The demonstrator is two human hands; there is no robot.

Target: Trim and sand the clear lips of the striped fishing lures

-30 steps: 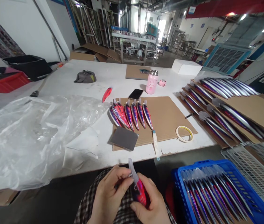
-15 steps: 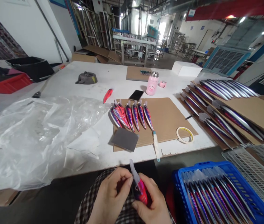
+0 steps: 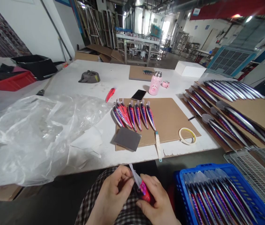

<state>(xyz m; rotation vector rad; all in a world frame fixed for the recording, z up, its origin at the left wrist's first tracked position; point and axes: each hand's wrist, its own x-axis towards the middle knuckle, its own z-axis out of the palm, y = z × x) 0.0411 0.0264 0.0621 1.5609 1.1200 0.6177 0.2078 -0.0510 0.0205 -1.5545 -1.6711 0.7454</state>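
My right hand (image 3: pixel 154 198) is closed around a red and purple fishing lure (image 3: pixel 143 191), held over my lap below the table edge. The lure's clear lip (image 3: pixel 134 175) points up and to the left. My left hand (image 3: pixel 117 190) is in a pinch right beside the base of that lip; what its fingertips hold is hidden. Beyond my hands, several similar lures (image 3: pixel 137 115) lie in a row on a cardboard sheet (image 3: pixel 170 120). Near them are a dark grey sheet (image 3: pixel 127 138) and a tool with a wrapped handle (image 3: pixel 158 147).
To the right stands a blue basket (image 3: pixel 181 193) of lures, with stacked cardboard layers (image 3: pixel 247 107) of lures above it. Tape (image 3: pixel 187 136), a phone (image 3: pixel 138 95), a pink bottle (image 3: pixel 155 83) and one red lure (image 3: pixel 110 94) lie or stand on the table. Plastic sheeting (image 3: pixel 41 134) covers the left.
The lure has tipped further, its lip leaning more to the left. My right hand has shifted slightly right and down with it; my left hand stays at the lip. The view has shifted slightly.
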